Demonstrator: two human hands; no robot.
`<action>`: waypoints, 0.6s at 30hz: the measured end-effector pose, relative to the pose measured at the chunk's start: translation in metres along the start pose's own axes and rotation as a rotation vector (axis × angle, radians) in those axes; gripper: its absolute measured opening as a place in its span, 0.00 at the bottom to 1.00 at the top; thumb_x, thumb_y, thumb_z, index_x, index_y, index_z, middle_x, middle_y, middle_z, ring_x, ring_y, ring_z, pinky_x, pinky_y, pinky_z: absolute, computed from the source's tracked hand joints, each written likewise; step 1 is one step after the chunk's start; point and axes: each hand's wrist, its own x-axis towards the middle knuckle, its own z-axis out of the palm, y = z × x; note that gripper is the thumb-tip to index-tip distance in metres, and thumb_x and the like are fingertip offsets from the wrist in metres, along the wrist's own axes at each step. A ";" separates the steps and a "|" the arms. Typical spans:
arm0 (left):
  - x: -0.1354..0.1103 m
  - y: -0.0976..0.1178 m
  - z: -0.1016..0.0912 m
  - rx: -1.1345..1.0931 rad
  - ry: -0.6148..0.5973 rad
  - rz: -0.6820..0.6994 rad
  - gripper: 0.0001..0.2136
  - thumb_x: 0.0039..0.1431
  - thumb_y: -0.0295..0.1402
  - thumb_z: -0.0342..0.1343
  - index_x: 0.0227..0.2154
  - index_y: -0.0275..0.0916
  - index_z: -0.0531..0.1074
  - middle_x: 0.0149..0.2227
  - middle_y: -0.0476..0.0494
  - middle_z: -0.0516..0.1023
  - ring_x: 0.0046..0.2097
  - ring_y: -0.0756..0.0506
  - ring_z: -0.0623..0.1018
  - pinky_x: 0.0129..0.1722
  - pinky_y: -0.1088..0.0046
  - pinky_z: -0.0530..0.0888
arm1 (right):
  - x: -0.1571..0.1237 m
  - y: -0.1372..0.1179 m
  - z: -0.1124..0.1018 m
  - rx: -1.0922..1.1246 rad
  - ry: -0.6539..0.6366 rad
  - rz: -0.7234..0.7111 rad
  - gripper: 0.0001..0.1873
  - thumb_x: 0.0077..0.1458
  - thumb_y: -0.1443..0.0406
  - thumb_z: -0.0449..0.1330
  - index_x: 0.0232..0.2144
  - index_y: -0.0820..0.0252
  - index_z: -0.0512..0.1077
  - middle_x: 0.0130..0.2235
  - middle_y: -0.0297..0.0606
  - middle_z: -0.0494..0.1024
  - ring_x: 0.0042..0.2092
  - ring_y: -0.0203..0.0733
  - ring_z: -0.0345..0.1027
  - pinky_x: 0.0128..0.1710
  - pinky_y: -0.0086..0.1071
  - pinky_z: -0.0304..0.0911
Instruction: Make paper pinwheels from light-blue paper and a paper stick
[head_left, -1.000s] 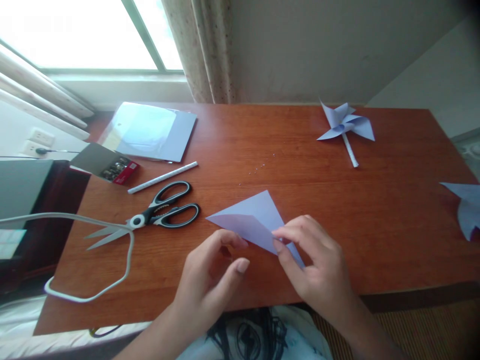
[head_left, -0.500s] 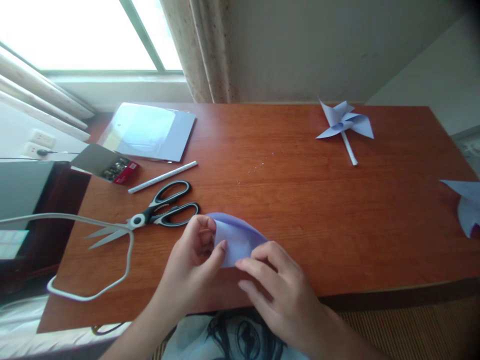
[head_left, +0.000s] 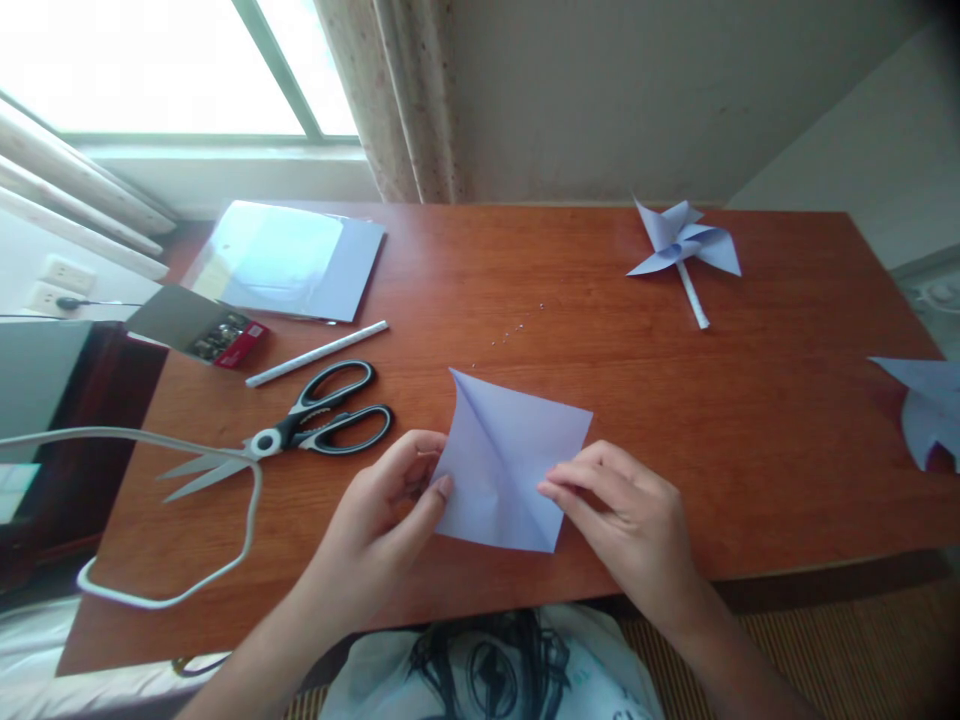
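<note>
A pale blue paper square [head_left: 510,455] with a diagonal crease lies unfolded near the front edge of the wooden table [head_left: 600,400]. My left hand [head_left: 382,530] pinches its left corner between thumb and fingers. My right hand [head_left: 622,510] rests on its right side, with its fingertips closed on the paper's edge near the bottom corner.
Black-handled scissors [head_left: 300,430] lie just left of the paper, with a white rolled stick [head_left: 315,353] behind them. A small box of pins [head_left: 217,335] and a sheet stack [head_left: 289,258] sit at back left. A paper pinwheel [head_left: 682,250] lies back right, blue scraps [head_left: 926,410] at right. A white cable [head_left: 187,510] loops at left.
The paper was a folded triangle, then lifted and curled between both hands. It is now opened out flat as a creased square, held at its left and right sides.
</note>
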 end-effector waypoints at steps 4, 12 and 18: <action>0.005 -0.002 -0.006 0.122 0.001 0.045 0.10 0.67 0.36 0.54 0.47 0.39 0.72 0.34 0.45 0.75 0.37 0.46 0.76 0.35 0.74 0.73 | 0.002 0.009 0.000 -0.180 -0.020 -0.142 0.09 0.66 0.67 0.60 0.32 0.59 0.76 0.29 0.35 0.79 0.30 0.37 0.71 0.34 0.32 0.64; 0.011 -0.007 -0.011 0.341 -0.031 0.104 0.16 0.68 0.38 0.51 0.54 0.39 0.72 0.33 0.45 0.75 0.35 0.46 0.76 0.34 0.74 0.72 | 0.006 0.014 0.002 -0.543 -0.078 -0.182 0.07 0.65 0.67 0.59 0.38 0.61 0.78 0.30 0.39 0.78 0.35 0.45 0.68 0.39 0.38 0.59; 0.008 -0.007 -0.012 0.471 0.033 0.123 0.19 0.69 0.37 0.49 0.60 0.39 0.66 0.33 0.47 0.74 0.32 0.48 0.72 0.31 0.76 0.68 | 0.008 0.011 0.001 -0.541 -0.084 -0.223 0.06 0.64 0.69 0.60 0.37 0.62 0.78 0.31 0.39 0.77 0.36 0.45 0.65 0.39 0.40 0.57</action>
